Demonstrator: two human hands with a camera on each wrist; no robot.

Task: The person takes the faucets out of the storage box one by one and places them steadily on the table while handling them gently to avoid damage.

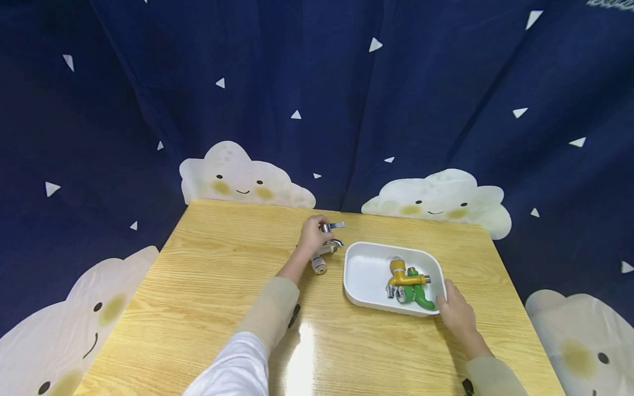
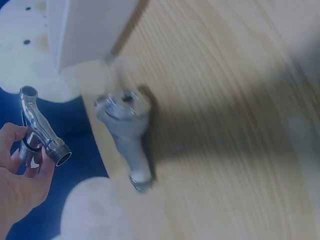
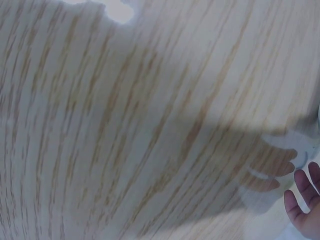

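My left hand (image 1: 313, 235) pinches a chrome tap (image 2: 42, 127) between thumb and fingers; its lever sticks out to the right in the head view. The tap's threaded end faces down and away from the palm in the left wrist view. Just under this hand lies a white tap (image 2: 131, 135) with metal ends on the table. My right hand (image 1: 457, 311) grips the near right corner of a white tray (image 1: 364, 300), thumb over the rim. Inside the tray lie a yellow tap (image 1: 403, 279) and a green tap (image 1: 420, 297), one partly over the other.
The wooden table (image 1: 208, 286) carries all of this, its far edge (image 1: 342, 212) close behind the left hand. A dark blue curtain (image 1: 257, 99) with clouds and white triangles hangs behind and beside it. Glare lies on the near table surface.
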